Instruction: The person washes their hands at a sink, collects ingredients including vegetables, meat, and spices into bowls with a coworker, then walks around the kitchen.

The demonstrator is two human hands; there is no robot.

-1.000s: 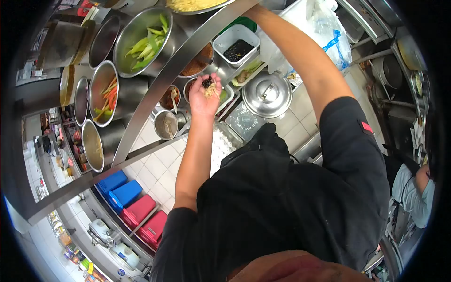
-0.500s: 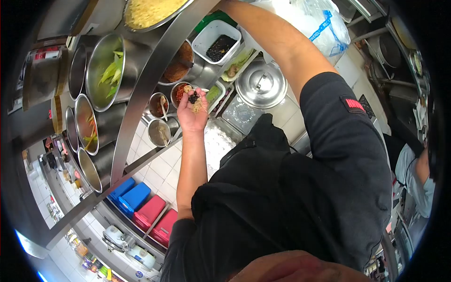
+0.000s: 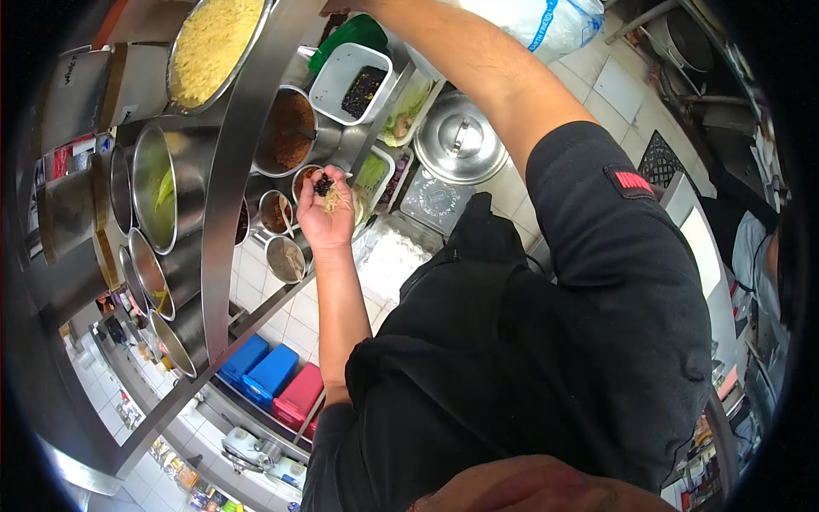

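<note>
Palm up, my left hand [image 3: 326, 224] cups a small heap of black, bean-like pieces [image 3: 323, 185] and pale yellowish shreds [image 3: 331, 201]. It is over several steel pots: one with red-brown paste [image 3: 290, 132], a small one with reddish sauce [image 3: 275, 212] and a spoon, and another small pot [image 3: 286, 260] with utensils. My right arm [image 3: 478, 64] reaches to the top edge near a green container [image 3: 354, 41]; the hand itself is out of sight there. Just below that arm is a white tub [image 3: 326, 90] holding dark liquid with bits.
A steel shelf post [image 3: 235, 188] runs between me and more pots [image 3: 153, 192], with a bowl of yellow shreds [image 3: 213, 51] above. A lidded steel pot [image 3: 461, 136] stands right of the ingredient tubs. Blue bins [image 3: 271, 375] and red bins [image 3: 299, 397] are lower left. Another person is at far right.
My view has shifted, and the pots and bins appear displaced. My left hand still holds the heap, slightly further left and lower in view. The right arm reaches further left along the top edge.
</note>
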